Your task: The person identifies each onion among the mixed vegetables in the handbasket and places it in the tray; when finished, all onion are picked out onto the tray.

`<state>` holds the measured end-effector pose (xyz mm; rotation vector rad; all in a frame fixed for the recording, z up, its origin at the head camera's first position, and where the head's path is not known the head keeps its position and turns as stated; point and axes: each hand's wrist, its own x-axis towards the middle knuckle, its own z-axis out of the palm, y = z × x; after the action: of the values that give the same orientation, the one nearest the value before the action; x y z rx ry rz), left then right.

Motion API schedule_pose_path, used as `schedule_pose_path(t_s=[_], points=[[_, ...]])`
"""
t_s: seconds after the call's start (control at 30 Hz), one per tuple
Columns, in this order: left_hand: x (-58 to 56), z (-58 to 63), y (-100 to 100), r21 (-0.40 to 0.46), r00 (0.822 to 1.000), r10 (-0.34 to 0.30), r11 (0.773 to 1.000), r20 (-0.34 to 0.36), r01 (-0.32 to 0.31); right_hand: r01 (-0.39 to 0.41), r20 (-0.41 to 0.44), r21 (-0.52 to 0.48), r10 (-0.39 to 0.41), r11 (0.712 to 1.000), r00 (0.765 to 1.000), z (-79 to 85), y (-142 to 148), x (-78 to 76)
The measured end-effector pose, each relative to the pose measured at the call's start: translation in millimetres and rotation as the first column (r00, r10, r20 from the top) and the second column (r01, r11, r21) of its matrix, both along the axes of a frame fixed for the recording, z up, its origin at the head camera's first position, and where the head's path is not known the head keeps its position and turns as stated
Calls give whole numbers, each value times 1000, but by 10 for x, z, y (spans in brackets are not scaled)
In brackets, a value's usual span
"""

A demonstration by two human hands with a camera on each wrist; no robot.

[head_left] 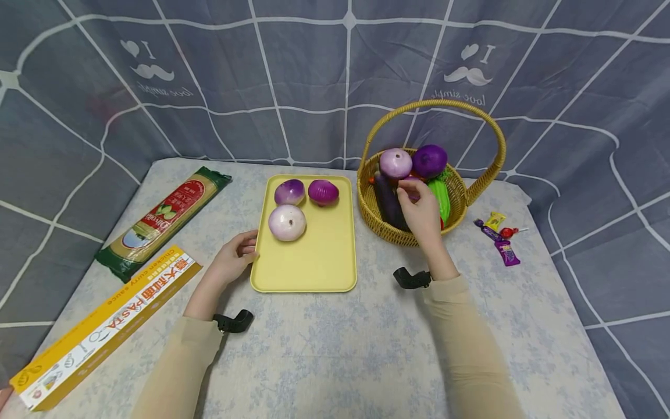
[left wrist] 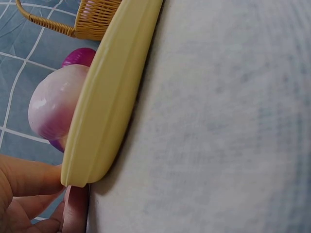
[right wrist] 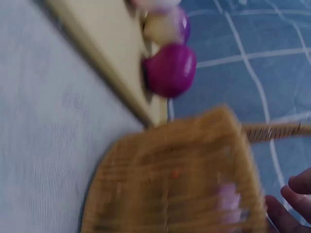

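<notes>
At the left rim of the yellow tray (head_left: 314,262), my left hand (head_left: 234,256) pinches the edge; the left wrist view shows the thumb (left wrist: 36,177) on top and a finger below. On the tray lie a white-purple onion (head_left: 287,223), a purple-and-white onion (head_left: 289,192) and a magenta onion (head_left: 323,192). My right hand (head_left: 420,212) is over the wicker basket (head_left: 384,230), fingers loosely bent near a purple onion (head_left: 410,181) they partly hide. No held object shows in it. The basket also holds a pale onion (head_left: 395,163), a dark purple onion (head_left: 430,161) and an eggplant (head_left: 388,201).
A green vegetable (head_left: 441,199) sits in the basket beneath its tall handle (head_left: 439,103). Wrapped candies (head_left: 506,253) and a red lollipop (head_left: 506,233) lie right of it. Left of the tray are a pasta bag (head_left: 164,221) and a long pasta box (head_left: 104,329).
</notes>
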<state>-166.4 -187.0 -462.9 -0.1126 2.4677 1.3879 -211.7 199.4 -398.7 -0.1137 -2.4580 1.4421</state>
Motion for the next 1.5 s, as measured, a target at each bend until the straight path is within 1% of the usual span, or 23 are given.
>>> schedule_pose_path(t_s=[0.1,0.23,0.3,0.57,0.8,0.93,1.13,1.23,1.5], points=[[1,4,0,2,1000,1,1000,-3,-1,34,36,20,-34,999,999,-28,127,-49],[4,6,5,-2,1000,3,1000,1,-3,72,75,90,-79,993,994,-58,256,-114],[8,11,8,-4,1000,5,1000,5,-5,79,94,126,-91,989,991,-67,297,-148],[19,-1,1,2,1000,5,1000,0,-5,11,207,245,-63,969,976,-113,374,-283],[13,-24,-3,3,1000,9,1000,0,-9,-18,282,255,-56,967,958,-168,380,-355],[9,-22,-2,5,1000,13,1000,2,-13,-37,324,266,-53,963,945,-168,375,-380],[2,-15,0,7,1000,19,1000,1,-19,-80,361,324,-45,942,932,-161,371,-431],[6,-14,4,8,1000,16,1000,1,-16,-88,373,341,-49,936,927,-167,369,-462],[13,-11,7,6,1000,14,1000,2,-14,-97,368,355,-44,930,929,-180,380,-519]])
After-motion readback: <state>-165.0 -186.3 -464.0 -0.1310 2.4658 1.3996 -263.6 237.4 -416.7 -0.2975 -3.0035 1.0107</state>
